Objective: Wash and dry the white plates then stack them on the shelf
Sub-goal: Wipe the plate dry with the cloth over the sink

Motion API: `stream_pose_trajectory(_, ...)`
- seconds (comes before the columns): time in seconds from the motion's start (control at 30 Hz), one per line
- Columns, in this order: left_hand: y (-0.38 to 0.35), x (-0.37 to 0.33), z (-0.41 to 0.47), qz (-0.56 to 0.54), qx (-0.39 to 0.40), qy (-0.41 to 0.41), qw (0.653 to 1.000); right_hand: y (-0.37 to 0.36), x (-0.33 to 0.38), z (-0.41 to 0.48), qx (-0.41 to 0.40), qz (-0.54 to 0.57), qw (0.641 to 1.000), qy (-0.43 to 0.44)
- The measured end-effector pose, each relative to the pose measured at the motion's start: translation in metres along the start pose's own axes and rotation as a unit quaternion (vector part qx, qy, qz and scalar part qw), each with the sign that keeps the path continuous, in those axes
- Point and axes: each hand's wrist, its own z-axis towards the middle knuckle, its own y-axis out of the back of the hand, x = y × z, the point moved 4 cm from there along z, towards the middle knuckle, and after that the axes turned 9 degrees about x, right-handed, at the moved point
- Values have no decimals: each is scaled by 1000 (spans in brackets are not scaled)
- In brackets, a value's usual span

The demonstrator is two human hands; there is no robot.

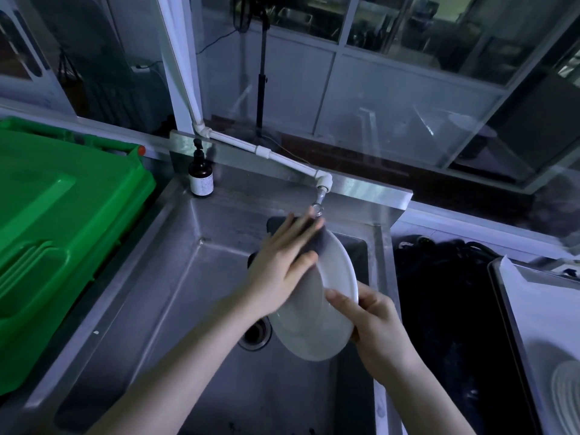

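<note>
Round, glossy white plate (317,315) held tilted on edge over the brushed-steel sink (157,293), just below the tap (320,199). Right hand (376,328): fingers curled round the rim at 4 o'clock. Left hand (282,262): fingers straight, pressing a dark cloth (276,226) flat on the plate at 11 o'clock.

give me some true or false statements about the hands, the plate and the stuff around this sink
1. The right hand grips the white plate by its rim. True.
2. The white plate lies flat on the floor of the sink. False: it is held tilted above the basin.
3. The left hand presses a dark cloth against the white plate with straight fingers. True.
4. The pump bottle stands to the right of the tap. False: it stands at the sink's back left corner, left of the tap.
5. The bin beside the sink is blue. False: it is green.
</note>
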Motion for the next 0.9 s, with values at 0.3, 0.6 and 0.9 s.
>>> stream_pose_trajectory(0.3, 2, 17, 1, 15, -15, -18, 1000, 10, 5, 2, -1, 71, 997, -22)
stream_pose_trajectory(0.6, -33, 16, -64, -98, -50, 51, 993, 33, 27, 20, -118, 251, 960, 35)
stream_pose_trajectory(0.9, -53, 0, -63, -102, -66, 81, 989, 15, 21, 26, -193, 310, 930, 32)
